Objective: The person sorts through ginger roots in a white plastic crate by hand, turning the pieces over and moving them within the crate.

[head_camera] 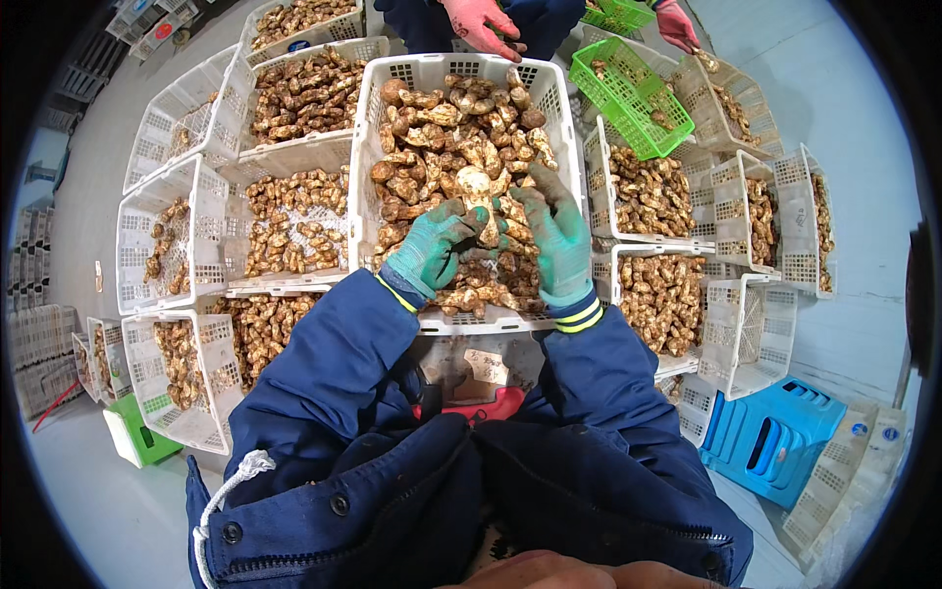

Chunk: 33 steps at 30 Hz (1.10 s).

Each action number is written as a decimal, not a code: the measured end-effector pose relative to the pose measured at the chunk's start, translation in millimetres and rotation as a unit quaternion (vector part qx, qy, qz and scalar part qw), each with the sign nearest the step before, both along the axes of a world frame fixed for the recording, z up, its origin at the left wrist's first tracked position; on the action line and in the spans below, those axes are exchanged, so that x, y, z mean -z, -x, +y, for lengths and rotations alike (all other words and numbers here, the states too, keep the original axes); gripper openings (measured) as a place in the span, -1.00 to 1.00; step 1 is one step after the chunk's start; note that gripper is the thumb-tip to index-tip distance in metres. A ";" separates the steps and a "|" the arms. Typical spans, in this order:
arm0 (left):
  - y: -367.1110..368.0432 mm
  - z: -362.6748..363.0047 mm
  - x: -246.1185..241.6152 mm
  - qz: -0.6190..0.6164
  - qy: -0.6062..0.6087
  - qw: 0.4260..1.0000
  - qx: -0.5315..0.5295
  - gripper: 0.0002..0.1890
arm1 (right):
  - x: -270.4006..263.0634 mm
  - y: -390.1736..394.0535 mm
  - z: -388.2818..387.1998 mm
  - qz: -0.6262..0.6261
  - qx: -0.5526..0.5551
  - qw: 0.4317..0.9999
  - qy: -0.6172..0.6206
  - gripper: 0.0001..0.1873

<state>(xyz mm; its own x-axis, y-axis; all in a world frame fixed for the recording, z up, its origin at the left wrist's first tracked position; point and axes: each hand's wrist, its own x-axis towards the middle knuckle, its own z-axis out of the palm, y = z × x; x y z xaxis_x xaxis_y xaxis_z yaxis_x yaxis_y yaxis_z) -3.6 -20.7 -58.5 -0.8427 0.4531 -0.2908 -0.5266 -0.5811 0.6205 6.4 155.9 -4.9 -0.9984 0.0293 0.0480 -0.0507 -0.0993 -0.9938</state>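
A matsutake-like mushroom (475,185) with a pale rounded cap and tapering stem is held cap-up over the crate. My left hand (430,247), in a soiled green work glove, pinches its stem. My right hand (563,239), gloved the same way, is just right of the mushroom with curved fingers apart; I see nothing held in it. Whether its fingertips touch the stem is unclear. Below both hands, brown mushrooms (419,180) fill a white perforated plastic crate (358,199), hiding most of its floor.
White crates of mushrooms (298,96) flank both sides. A green plastic basket (625,96) rests tilted at the upper right. Across from me are another person's pink-gloved hand (482,26) and, farther right, a pink-gloved hand (675,26) at a mushroom. A blue plastic stool (773,434) stands lower right.
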 end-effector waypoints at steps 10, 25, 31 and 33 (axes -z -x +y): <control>-0.4 -2.3 -21.6 -0.067 -0.130 0.968 0.206 -0.52 | 6.3 12.7 13.3 -0.136 -0.189 0.948 0.218 -0.47; -2.6 -2.6 3.4 -0.045 -0.150 0.979 0.132 -0.37 | 55.0 4.1 19.9 -0.106 -0.107 0.943 0.296 -0.72; -3.5 0.3 -4.3 -0.096 -0.111 0.982 0.123 -0.49 | 30.7 5.2 15.8 -0.123 -0.087 0.977 0.152 -0.72; -1.8 3.4 -3.2 -0.088 -0.081 0.984 0.132 -0.55 | 38.5 5.2 11.6 -0.094 -0.050 0.988 0.115 -0.70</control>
